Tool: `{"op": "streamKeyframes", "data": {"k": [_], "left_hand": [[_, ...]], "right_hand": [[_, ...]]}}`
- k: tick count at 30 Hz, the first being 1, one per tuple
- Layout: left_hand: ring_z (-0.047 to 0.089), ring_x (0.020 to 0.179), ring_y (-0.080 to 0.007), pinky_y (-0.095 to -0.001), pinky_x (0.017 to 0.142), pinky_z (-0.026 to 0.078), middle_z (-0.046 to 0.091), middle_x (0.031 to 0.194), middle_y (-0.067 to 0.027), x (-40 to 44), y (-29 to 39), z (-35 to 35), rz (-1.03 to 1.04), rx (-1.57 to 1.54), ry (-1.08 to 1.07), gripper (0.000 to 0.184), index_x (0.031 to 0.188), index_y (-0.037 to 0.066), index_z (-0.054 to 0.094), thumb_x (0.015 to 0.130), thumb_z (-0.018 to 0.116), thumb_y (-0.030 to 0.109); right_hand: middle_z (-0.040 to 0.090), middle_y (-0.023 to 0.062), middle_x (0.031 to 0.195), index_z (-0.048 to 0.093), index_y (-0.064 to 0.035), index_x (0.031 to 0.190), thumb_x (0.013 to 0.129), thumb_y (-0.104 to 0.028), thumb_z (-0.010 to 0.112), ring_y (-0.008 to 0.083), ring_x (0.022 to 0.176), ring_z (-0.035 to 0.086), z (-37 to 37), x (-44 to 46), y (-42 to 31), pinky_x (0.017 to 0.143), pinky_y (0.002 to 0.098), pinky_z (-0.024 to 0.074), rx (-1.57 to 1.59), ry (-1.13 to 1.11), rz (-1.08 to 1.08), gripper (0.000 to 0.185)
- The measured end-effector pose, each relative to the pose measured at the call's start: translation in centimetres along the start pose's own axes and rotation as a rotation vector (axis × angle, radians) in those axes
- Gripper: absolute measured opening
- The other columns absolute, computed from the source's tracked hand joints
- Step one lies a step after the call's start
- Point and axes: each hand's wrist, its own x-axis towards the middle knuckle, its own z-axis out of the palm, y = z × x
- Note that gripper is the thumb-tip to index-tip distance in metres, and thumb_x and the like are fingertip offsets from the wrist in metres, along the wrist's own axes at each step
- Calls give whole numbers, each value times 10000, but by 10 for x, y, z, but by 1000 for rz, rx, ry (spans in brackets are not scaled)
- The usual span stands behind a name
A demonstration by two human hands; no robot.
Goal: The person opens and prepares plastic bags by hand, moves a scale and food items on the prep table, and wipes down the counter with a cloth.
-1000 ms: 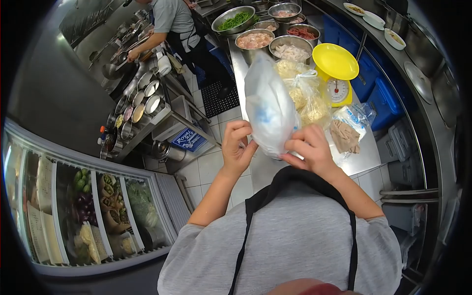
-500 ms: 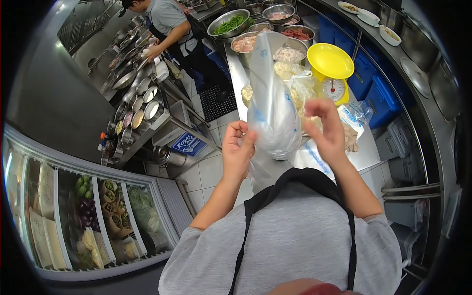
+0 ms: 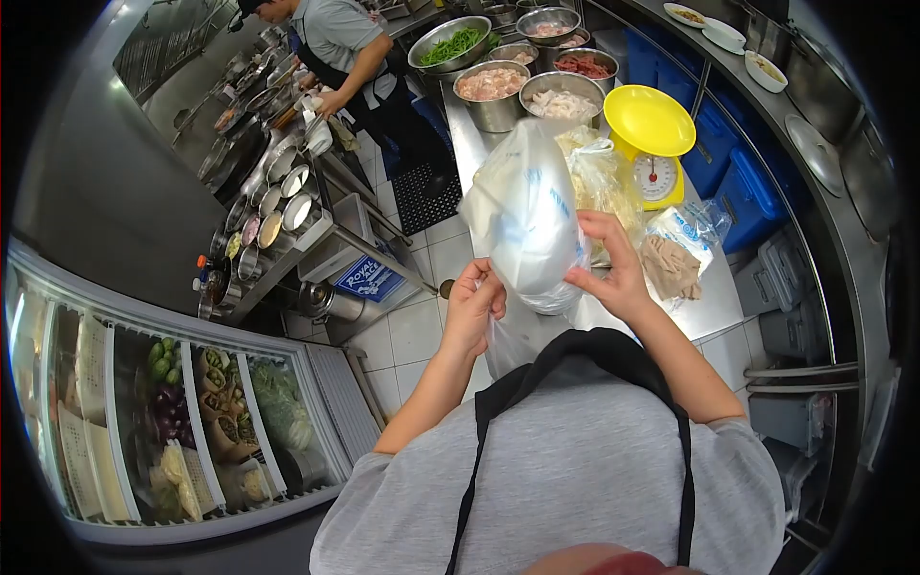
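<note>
A white translucent plastic bag (image 3: 532,216) with blue print stands puffed up over the front of the steel table. My left hand (image 3: 472,305) is closed at the bag's lower left, pinching a thin strip of its plastic. On the right side my right hand (image 3: 613,268) has thumb and fingers on the bag's edge. Behind it lie clear bags of pale yellow food (image 3: 609,182). A yellow scale (image 3: 657,180) with a yellow pan (image 3: 650,120) is at the right, near a crumpled brown cloth-like item (image 3: 671,266).
Steel bowls of meat (image 3: 491,84) and green beans (image 3: 452,44) fill the table's far end. A co-worker (image 3: 350,57) stands at the stove on the left. A glass-fronted fridge (image 3: 192,412) is at lower left, blue bins (image 3: 747,196) at right.
The bag has tipped and changed shape. My right hand came away from it, then returned to its right edge. My left hand stayed near its lower left. The co-worker's arm has moved.
</note>
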Motion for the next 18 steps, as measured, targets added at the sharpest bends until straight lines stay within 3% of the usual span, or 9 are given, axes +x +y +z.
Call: {"op": "streamKeyframes", "data": {"k": [3,5,6,7,9,13,14,16,18], "left_hand": [[383,487,-32,-174,422,298,515,793,1,-2,-12,-4,100,169,38,201,1050,65,456,858,512,61],[374,483,-37,-177,433,311,509,967,-44,-13,-5,11,436,274,165,324,1152,20,404,849,512,52],[358,478,-31,-174,427,299,446,1160,-79,-17,-4,6,486,321,93,441,1216,-5,337,845,550,102],[358,478,-31,-174,427,299,446,1160,-79,-17,1,11,484,323,90,441,1216,-5,337,845,550,102],[442,576,-47,-181,510,354,428,1229,-91,-18,10,26,726,302,-47,567,1274,-6,289,837,594,187],[463,667,-48,-169,535,357,472,1171,-104,-2,-6,23,723,541,13,689,1313,-13,278,796,644,262],[473,675,-52,-172,538,362,472,1185,-113,8,-17,7,670,567,-50,723,1318,-15,278,785,657,293],[482,683,-56,-175,542,367,472,1200,-122,12,-17,-6,620,595,-113,757,1323,-18,277,775,671,324],[512,774,-84,-189,618,405,479,1197,-132,8,-12,-15,479,744,-139,798,1323,-23,289,748,702,346]], "right_hand": [[478,109,1176,490,-90,1105,653,-272,765,256,1086,467,-8,-2,-4,927,362,355,-1,-21,-1,560],[464,110,1201,477,-89,1128,655,-285,765,250,1104,457,-19,-2,10,941,367,344,114,-23,40,588],[450,111,1226,464,-88,1151,656,-297,765,243,1123,447,-22,0,15,954,372,333,235,-25,84,616],[450,111,1226,464,-88,1151,656,-297,765,243,1123,447,-23,9,12,954,372,333,235,-21,85,616],[418,115,1266,406,-63,1220,679,-330,747,232,1157,424,-24,31,-6,977,377,310,524,43,151,692],[426,112,1243,342,-27,1270,725,-367,705,213,1162,406,5,38,-8,987,342,294,482,-71,211,738],[447,106,1201,339,-29,1273,744,-364,689,200,1152,399,7,32,-16,982,323,292,520,-127,318,718],[455,104,1181,335,-29,1276,750,-365,682,198,1146,398,9,14,-4,976,323,294,464,-117,324,714],[438,117,1206,302,-31,1310,737,-383,689,205,1167,385,6,0,8,993,344,280,455,-163,384,776]]}}
